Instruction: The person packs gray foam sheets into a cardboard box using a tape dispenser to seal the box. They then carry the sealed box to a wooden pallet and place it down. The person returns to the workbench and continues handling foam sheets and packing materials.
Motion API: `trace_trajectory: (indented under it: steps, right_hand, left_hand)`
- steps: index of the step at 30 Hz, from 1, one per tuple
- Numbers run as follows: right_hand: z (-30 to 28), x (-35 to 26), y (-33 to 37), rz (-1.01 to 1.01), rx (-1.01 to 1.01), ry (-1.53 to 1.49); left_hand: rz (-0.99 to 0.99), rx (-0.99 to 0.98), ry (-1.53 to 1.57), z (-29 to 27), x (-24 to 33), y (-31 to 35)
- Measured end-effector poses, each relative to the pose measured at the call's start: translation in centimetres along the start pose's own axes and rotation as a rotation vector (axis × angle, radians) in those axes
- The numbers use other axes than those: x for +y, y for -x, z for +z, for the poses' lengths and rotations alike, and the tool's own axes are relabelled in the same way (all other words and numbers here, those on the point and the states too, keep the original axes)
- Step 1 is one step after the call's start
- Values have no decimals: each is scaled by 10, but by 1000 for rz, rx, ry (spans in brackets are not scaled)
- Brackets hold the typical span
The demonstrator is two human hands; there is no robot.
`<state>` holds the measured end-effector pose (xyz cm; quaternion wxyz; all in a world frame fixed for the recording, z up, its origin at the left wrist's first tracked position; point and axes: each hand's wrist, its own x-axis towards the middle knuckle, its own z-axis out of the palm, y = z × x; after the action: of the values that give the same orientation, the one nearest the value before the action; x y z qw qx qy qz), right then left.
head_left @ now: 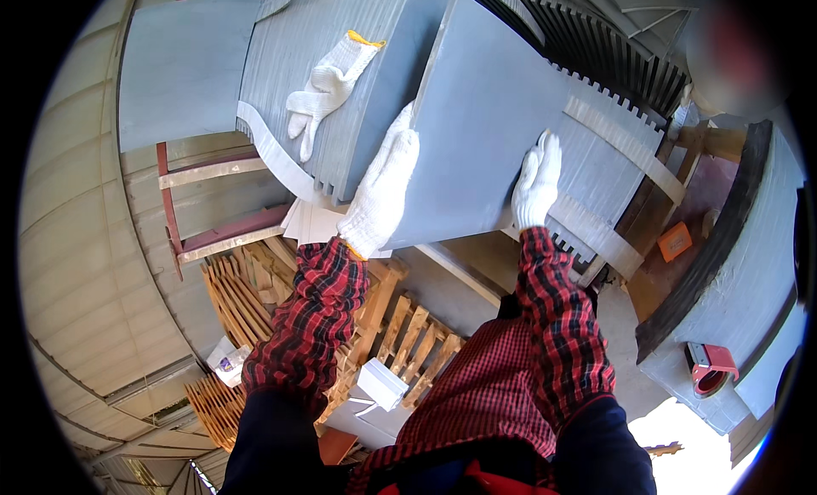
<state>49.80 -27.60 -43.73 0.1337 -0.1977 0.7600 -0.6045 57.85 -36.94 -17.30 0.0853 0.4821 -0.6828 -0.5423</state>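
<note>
A large grey flat panel (481,112) stands tilted in front of me, between two stacks of similar panels. My left hand (387,184), in a white knit glove, is closed on its left edge, fingers together along the side and thumb hidden. On the panel's right edge lies my right hand (538,182), also gloved, with fingers stretched out flat. A loose white glove (334,86) with a yellow cuff rests on the left stack (289,57). Beside my right hand is the right stack (600,146), whose panel edges form a toothed row. Pale straps (277,154) lie along the left stack.
Wooden slats and pallets (417,346) lie below, with a white box (382,384) among them. To the right are an orange piece (675,241), a grey block with a dark rim (711,299) and a red-and-silver tool (711,367). A red rack frame (221,235) stands left.
</note>
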Motion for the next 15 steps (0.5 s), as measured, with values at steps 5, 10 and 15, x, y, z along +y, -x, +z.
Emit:
trace_trajectory:
  steps: [5, 10, 15]
  right_hand:
    - [-21, -49, 116, 434, -55, -541]
    - [-30, -179, 139, 441, -165, -462]
    - [-48, -258, 135, 201, -296, -410]
  left_hand:
    - [-15, -18, 139, 2, 4, 7]
    - [-27, -86, 282, 6, 5, 6]
    - [-126, -175, 367, 1, 9, 16]
